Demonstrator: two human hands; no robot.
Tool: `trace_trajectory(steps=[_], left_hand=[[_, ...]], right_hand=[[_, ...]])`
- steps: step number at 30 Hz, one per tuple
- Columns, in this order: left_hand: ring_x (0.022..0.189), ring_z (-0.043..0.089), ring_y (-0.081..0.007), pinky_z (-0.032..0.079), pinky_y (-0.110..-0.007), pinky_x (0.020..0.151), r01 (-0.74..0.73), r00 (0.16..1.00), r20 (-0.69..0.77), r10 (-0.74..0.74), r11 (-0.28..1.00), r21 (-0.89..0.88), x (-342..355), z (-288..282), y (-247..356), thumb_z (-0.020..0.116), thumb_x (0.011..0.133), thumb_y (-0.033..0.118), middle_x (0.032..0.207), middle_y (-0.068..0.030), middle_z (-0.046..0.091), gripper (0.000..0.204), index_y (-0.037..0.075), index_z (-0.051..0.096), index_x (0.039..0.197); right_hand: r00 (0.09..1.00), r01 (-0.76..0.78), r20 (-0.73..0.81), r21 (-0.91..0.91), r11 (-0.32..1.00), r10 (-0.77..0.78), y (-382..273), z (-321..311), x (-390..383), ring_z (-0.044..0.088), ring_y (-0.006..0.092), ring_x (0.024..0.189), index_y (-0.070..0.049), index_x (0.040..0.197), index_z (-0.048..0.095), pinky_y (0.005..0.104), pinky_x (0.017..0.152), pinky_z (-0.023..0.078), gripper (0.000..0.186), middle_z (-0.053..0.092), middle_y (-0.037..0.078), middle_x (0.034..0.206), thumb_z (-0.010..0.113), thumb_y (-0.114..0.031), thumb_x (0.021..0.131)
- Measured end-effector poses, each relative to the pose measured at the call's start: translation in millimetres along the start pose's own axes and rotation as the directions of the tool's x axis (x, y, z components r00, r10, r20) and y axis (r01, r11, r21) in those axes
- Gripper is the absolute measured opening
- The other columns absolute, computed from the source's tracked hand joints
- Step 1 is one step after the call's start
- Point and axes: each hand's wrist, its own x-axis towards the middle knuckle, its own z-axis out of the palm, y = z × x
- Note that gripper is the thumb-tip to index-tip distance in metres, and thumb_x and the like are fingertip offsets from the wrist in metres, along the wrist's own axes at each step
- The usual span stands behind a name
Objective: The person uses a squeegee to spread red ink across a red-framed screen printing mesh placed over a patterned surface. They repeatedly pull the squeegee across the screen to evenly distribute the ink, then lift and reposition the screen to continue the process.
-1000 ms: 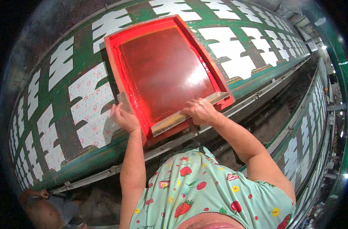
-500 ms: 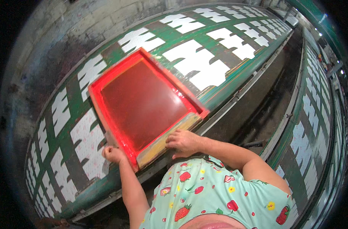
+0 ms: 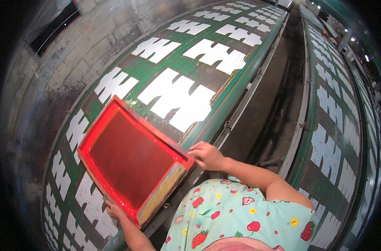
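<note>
A screen printing frame [image 3: 132, 152] with wet red ink around its dark red mesh lies tilted over the long green table [image 3: 127, 96]. Its near rail is bare, yellowish wood. My left hand [image 3: 114, 209] holds the frame's left side near the lower corner, with the fingertips partly hidden at the rail. At the right near corner, my right hand [image 3: 207, 155] has its fingers bent onto the rail. White cut fabric pieces [image 3: 176, 98] lie in rows on the table. Partly beneath the frame's left side is a piece with small pink prints [image 3: 90, 201].
To the right, past a dark aisle [image 3: 265, 113] with a metal rail along the table edge, stands another long table with printed fabric pieces [image 3: 324, 150]. A block wall [image 3: 73, 54] runs along the far left side. Small lights shine at the upper right.
The frame has come lower and to the left in view, as the view itself shifted. My right hand has moved from the near wooden rail to the right corner. My left hand stays at the left side.
</note>
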Motion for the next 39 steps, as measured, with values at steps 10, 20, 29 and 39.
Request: trace_trajectory(steps=[10,20,29,39], left_hand=[[0.119,0.072,-0.0546,0.055,-0.059,0.105,0.004,0.999,0.046,-0.002,0.999,-0.044,14,4,-16,0.053,0.111,0.068,0.128,-0.0357,0.077,0.085,-0.013,0.079,0.123],[0.121,0.072,-0.0489,0.056,-0.054,0.108,-0.002,0.995,0.097,0.007,0.999,-0.051,4,2,-27,0.078,0.101,0.054,0.137,-0.0334,0.073,0.077,-0.013,0.070,0.138],[0.114,0.075,-0.0373,0.064,-0.051,0.096,0.239,0.950,0.303,-0.080,0.809,-0.537,-6,-15,14,0.086,0.095,0.019,0.132,-0.0222,0.075,0.055,-0.011,0.068,0.137],[0.100,0.075,-0.0268,0.061,-0.044,0.093,0.128,0.980,0.200,0.011,0.736,-0.665,-101,56,137,0.091,0.093,0.015,0.116,-0.0138,0.078,0.037,-0.003,0.074,0.121]], right_hand=[[0.915,-0.328,0.252,0.010,0.944,0.315,14,71,61,0.067,0.0410,0.133,-0.008,0.150,0.068,0.0517,0.113,0.057,0.064,0.075,0.019,0.138,0.084,-0.018,0.089],[0.909,-0.357,0.175,-0.136,0.924,0.377,7,94,92,0.071,0.0410,0.120,-0.013,0.147,0.067,0.0515,0.102,0.061,0.065,0.072,0.018,0.119,0.079,-0.006,0.083],[0.985,-0.170,0.035,-0.002,0.985,0.170,-5,53,119,0.073,0.0416,0.102,-0.015,0.134,0.077,0.0511,0.090,0.063,0.058,0.071,0.016,0.104,0.075,-0.003,0.077],[0.961,-0.274,0.033,-0.002,0.962,0.274,142,-33,158,0.077,0.0388,0.109,-0.009,0.129,0.081,0.0474,0.098,0.063,0.050,0.080,0.018,0.116,0.069,0.001,0.082]])
